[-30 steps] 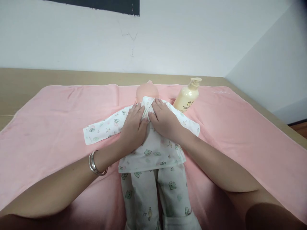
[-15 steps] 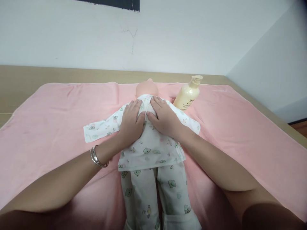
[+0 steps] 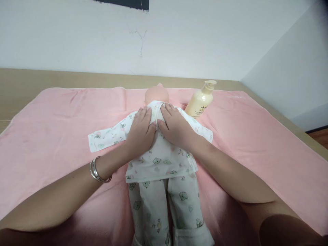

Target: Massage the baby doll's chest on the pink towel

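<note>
A baby doll [image 3: 156,94] in a white printed top [image 3: 160,167] and matching trousers [image 3: 153,205] lies on a pink blanket [image 3: 64,130], its head toward the wall. My left hand [image 3: 141,131] rests flat on the left side of the doll's upper chest, thumb angled toward the middle. On the right side of the chest lies my right hand [image 3: 175,125], palm down with its fingers stretched toward the neck. The two thumbs are close together. Neither hand holds anything. Silver bangles [image 3: 94,169] circle my left wrist.
A cream pump bottle [image 3: 200,102] leans on the blanket beside the doll's right-hand sleeve. Behind the blanket runs a wooden surface [image 3: 102,78], bordered by a white wall [image 3: 192,37] with a dark panel [image 3: 133,3] at the top.
The bangles have slid a little down my left forearm, away from the hand. My left hand has shifted very slightly; both hands remain on the doll's chest.
</note>
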A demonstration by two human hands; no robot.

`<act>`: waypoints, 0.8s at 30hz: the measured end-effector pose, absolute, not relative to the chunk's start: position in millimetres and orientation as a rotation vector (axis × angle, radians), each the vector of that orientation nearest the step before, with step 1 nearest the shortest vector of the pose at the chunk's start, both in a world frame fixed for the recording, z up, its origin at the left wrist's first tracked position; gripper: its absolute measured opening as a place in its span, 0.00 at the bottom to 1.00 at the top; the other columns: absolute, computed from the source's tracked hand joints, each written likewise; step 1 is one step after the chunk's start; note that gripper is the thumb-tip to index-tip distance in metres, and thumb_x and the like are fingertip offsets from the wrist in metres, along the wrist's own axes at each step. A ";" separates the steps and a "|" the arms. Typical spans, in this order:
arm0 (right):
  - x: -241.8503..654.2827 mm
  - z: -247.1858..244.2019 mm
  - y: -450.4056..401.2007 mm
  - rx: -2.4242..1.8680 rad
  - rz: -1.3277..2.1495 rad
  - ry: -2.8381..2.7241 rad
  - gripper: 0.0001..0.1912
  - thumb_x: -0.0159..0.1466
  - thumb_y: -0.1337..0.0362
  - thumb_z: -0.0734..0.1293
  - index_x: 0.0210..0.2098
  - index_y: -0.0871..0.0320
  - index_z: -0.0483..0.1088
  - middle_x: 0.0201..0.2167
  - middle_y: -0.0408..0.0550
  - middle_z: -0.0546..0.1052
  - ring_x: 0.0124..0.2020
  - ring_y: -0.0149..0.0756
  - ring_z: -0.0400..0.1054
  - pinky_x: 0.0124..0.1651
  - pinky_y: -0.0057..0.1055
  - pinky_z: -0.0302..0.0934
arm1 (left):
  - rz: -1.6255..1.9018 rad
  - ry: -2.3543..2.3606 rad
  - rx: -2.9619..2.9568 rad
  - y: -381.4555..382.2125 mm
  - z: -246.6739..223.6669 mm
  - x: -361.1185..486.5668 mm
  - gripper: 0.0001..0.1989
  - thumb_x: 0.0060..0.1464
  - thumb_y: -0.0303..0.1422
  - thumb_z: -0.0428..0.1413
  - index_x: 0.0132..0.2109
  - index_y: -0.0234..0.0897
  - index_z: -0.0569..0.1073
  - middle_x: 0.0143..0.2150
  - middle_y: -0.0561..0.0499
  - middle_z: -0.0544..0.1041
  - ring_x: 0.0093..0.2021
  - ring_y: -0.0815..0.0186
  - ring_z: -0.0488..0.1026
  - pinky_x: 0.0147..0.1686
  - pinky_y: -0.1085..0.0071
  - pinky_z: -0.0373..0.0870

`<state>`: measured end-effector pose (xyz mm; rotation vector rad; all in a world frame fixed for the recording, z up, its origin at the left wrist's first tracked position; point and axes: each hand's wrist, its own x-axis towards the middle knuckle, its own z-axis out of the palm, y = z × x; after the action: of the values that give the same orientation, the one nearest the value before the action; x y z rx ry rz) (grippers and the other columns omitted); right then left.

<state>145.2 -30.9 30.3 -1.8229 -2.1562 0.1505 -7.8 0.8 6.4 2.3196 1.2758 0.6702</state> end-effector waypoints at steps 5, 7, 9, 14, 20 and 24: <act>134.1 36.2 -49.0 -1.846 0.071 -2.170 0.33 0.69 0.61 0.53 0.67 0.78 0.52 0.69 0.70 0.55 0.71 0.55 0.46 0.72 0.50 0.44 | 0.649 1.289 2.325 9.2 10.4 -7.6 0.30 0.63 0.37 0.37 0.67 0.23 0.58 0.70 0.36 0.57 0.72 0.51 0.50 0.71 0.49 0.48; 137.0 38.4 -44.8 -1.837 0.134 -2.174 0.33 0.68 0.62 0.53 0.67 0.78 0.52 0.69 0.68 0.56 0.72 0.52 0.46 0.73 0.48 0.43 | 0.652 1.293 2.352 0.8 13.8 -7.1 0.30 0.63 0.36 0.37 0.66 0.22 0.59 0.70 0.35 0.58 0.72 0.50 0.50 0.71 0.48 0.50; 142.7 39.8 -35.2 -1.848 0.233 -2.158 0.32 0.68 0.63 0.52 0.67 0.77 0.53 0.70 0.66 0.55 0.72 0.50 0.44 0.73 0.46 0.42 | 0.651 1.283 2.384 -11.6 17.5 -6.7 0.30 0.63 0.35 0.37 0.66 0.21 0.57 0.71 0.34 0.56 0.73 0.50 0.48 0.70 0.47 0.50; 146.9 38.8 -25.8 -1.928 0.262 -2.017 0.32 0.69 0.60 0.52 0.66 0.76 0.54 0.69 0.66 0.55 0.72 0.51 0.46 0.73 0.46 0.44 | 0.595 1.237 2.386 -22.1 21.2 -6.9 0.30 0.65 0.37 0.37 0.68 0.24 0.56 0.73 0.38 0.52 0.74 0.53 0.43 0.72 0.49 0.46; 131.6 45.2 -54.3 -1.987 0.211 -2.066 0.33 0.69 0.61 0.52 0.68 0.77 0.50 0.70 0.65 0.54 0.72 0.49 0.45 0.73 0.46 0.45 | 0.608 1.267 2.374 8.8 14.8 -7.6 0.30 0.66 0.38 0.35 0.67 0.24 0.57 0.72 0.38 0.54 0.74 0.55 0.46 0.72 0.51 0.47; 138.6 47.5 -44.6 -1.940 0.304 -2.049 0.32 0.69 0.60 0.52 0.67 0.74 0.53 0.70 0.63 0.55 0.72 0.48 0.45 0.72 0.46 0.46 | 0.642 1.279 2.426 2.8 12.6 -5.8 0.30 0.66 0.38 0.34 0.66 0.22 0.58 0.71 0.35 0.56 0.73 0.52 0.48 0.71 0.49 0.47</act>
<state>138.6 -44.6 47.5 -1.9395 -2.0494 0.3045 -5.8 2.8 12.6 2.4263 1.2792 0.6423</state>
